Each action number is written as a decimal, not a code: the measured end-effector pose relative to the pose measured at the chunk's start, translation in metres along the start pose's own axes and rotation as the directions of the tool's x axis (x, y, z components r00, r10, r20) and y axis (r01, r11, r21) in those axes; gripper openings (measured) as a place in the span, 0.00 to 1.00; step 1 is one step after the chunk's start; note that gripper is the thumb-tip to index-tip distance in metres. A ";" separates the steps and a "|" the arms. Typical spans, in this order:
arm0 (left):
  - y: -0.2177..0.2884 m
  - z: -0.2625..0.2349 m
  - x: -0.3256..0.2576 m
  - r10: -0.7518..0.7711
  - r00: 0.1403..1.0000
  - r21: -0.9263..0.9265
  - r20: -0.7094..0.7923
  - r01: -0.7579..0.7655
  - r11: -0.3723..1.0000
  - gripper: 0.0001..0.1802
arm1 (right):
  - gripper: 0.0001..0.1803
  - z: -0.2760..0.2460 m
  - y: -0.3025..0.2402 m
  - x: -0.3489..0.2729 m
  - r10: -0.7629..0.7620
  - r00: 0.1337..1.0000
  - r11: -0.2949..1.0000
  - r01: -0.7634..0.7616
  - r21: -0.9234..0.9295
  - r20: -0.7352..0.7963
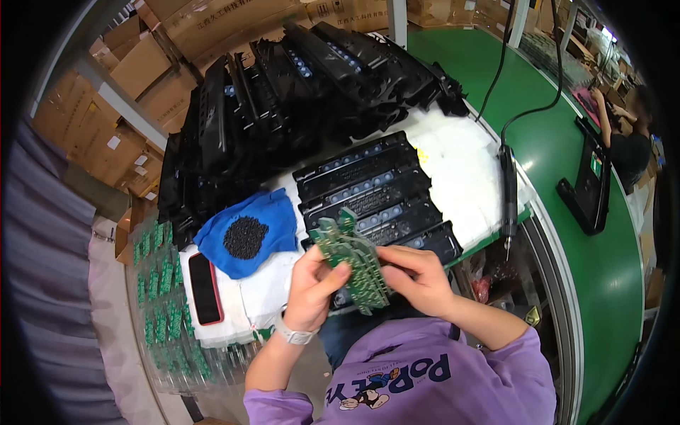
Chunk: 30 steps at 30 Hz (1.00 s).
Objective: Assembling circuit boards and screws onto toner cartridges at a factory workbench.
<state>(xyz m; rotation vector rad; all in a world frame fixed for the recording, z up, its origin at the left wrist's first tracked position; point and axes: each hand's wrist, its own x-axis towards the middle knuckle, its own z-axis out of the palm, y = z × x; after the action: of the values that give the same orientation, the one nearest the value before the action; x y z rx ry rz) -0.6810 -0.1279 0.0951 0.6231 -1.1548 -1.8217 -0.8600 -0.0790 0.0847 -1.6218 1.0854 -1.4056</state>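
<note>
My left hand (312,287) and my right hand (418,278) together hold a small stack of green circuit boards (352,258) just above my lap. The left thumb presses the boards' face from the left; the right fingers pinch their right edge. Right behind the boards lie several long black plastic housings (368,191) side by side on a white padded surface (464,170). A blue cloth (273,219) with a pile of small black screws (245,237) rests to the left of them.
A tall heap of black housings (283,85) fills the back. A phone in a red case (205,288) lies at left, beside a tray of green boards (159,283). An electric screwdriver (508,191) hangs at right over a green conveyor (567,142). Another person (627,134) works far right.
</note>
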 end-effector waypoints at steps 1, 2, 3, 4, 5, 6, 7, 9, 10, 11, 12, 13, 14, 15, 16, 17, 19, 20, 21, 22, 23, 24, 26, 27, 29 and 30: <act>-0.003 0.005 0.012 -0.041 0.999 -0.016 0.028 0.042 0.999 0.17 | 0.15 -0.010 0.005 -0.001 0.036 0.999 0.999 -0.036 0.007 -0.018; -0.007 0.007 0.022 -0.085 0.995 -0.027 0.055 0.087 0.996 0.17 | 0.15 -0.017 0.008 0.003 0.079 0.997 0.996 -0.078 0.030 -0.018; -0.011 0.010 0.029 -0.109 0.992 -0.052 0.063 0.113 0.992 0.16 | 0.14 -0.023 0.008 0.010 0.104 0.994 0.993 -0.102 0.059 -0.023; -0.011 0.012 0.035 -0.111 0.992 -0.056 0.057 0.114 0.992 0.16 | 0.14 -0.027 0.009 0.016 0.129 0.991 0.988 -0.126 0.090 -0.025; -0.010 0.016 0.043 -0.128 0.991 -0.077 0.042 0.130 0.988 0.15 | 0.14 -0.028 0.013 0.022 0.140 0.988 0.981 -0.130 0.142 -0.063; -0.009 0.019 0.049 -0.144 0.989 -0.098 0.025 0.146 0.984 0.14 | 0.14 -0.032 0.013 0.029 0.148 0.987 0.980 -0.138 0.143 -0.059; -0.006 0.022 0.053 -0.167 0.986 -0.142 -0.004 0.165 0.976 0.14 | 0.13 -0.037 0.011 0.037 0.219 0.976 0.968 -0.215 0.133 -0.017; -0.008 0.023 0.062 -0.186 0.982 -0.198 -0.026 0.178 0.964 0.14 | 0.09 -0.039 0.018 0.050 0.274 0.961 0.956 -0.268 0.121 -0.035; -0.009 0.022 0.065 -0.202 0.979 -0.247 -0.041 0.186 0.951 0.14 | 0.09 -0.041 0.018 0.056 0.282 0.959 0.953 -0.276 0.120 -0.027; -0.011 0.019 0.068 -0.204 0.978 -0.254 -0.049 0.185 0.949 0.14 | 0.07 -0.045 0.016 0.065 0.327 0.945 0.944 -0.326 0.042 -0.025; -0.013 0.015 0.069 -0.178 0.983 -0.302 -0.041 0.158 0.940 0.14 | 0.05 -0.049 0.016 0.073 0.371 0.928 0.928 -0.372 -0.036 -0.026; -0.014 0.011 0.070 -0.151 0.988 -0.350 -0.035 0.129 0.928 0.14 | 0.04 -0.050 0.025 0.081 0.352 0.930 0.936 -0.348 0.055 -0.109; -0.010 0.008 0.073 -0.078 0.994 -0.260 -0.076 0.056 0.964 0.16 | 0.03 -0.060 0.033 0.088 0.349 0.926 0.937 -0.340 0.083 -0.143; -0.010 -0.003 0.074 -0.020 0.994 -0.285 -0.112 -0.013 0.958 0.16 | 0.02 -0.066 0.037 0.097 0.165 0.958 0.971 -0.199 -0.130 -0.233; -0.009 -0.016 0.075 0.037 0.988 -0.308 -0.150 -0.082 0.948 0.16 | 0.01 -0.073 0.041 0.107 -0.039 0.960 0.936 -0.062 -0.347 -0.276; -0.005 -0.028 0.075 0.043 0.986 -0.393 -0.158 -0.103 0.914 0.15 | 0.03 -0.081 0.047 0.121 -0.425 0.902 0.725 0.285 -0.627 -0.081; -0.003 -0.047 0.076 0.079 0.992 -0.560 -0.100 -0.122 0.820 0.11 | 0.06 -0.082 0.059 0.141 -0.702 0.652 0.278 0.620 -0.734 0.285; -0.004 -0.050 0.079 0.108 0.988 -0.633 -0.106 -0.151 0.760 0.10 | 0.06 -0.080 0.063 0.147 -0.719 0.526 0.043 0.687 -0.725 0.455; -0.004 -0.049 0.080 0.105 0.988 -0.640 -0.110 -0.152 0.753 0.10 | 0.06 -0.076 0.063 0.151 -0.648 0.491 -0.055 0.733 -0.678 0.582; -0.004 -0.045 0.080 0.112 0.983 -0.599 -0.144 -0.176 0.781 0.09 | 0.07 -0.073 0.069 0.155 -0.586 0.459 -0.123 0.764 -0.633 0.668; -0.004 -0.043 0.079 0.119 0.977 -0.553 -0.176 -0.198 0.809 0.08 | 0.08 -0.069 0.079 0.160 -0.561 0.426 -0.166 0.782 -0.601 0.710; -0.008 -0.045 0.078 0.114 0.979 -0.521 -0.171 -0.189 0.833 0.09 | 0.09 -0.067 0.087 0.166 -0.532 0.393 -0.208 0.798 -0.566 0.749; -0.013 -0.049 0.074 0.075 0.986 -0.550 -0.148 -0.145 0.823 0.10 | 0.10 -0.064 0.096 0.177 -0.508 0.388 -0.217 0.806 -0.550 0.769; -0.015 -0.048 0.073 0.071 0.986 -0.556 -0.152 -0.145 0.818 0.10 | 0.11 -0.064 0.099 0.181 -0.488 0.380 -0.230 0.812 -0.536 0.786; -0.017 -0.043 0.073 -0.003 0.984 -0.541 -0.178 -0.095 0.836 0.11 | 0.12 -0.065 0.104 0.188 -0.488 0.384 -0.219 0.816 -0.535 0.784; -0.021 -0.045 0.072 -0.022 0.990 -0.560 -0.137 -0.059 0.827 0.11 | 0.12 -0.065 0.105 0.190 -0.494 0.388 -0.212 0.814 -0.540 0.779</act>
<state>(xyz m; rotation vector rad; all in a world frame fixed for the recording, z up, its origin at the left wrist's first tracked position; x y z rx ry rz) -0.6910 -0.2069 0.0591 0.3745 -0.4770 -1.9422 -0.9291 -0.2945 0.0709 -3.7310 0.7467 -0.8314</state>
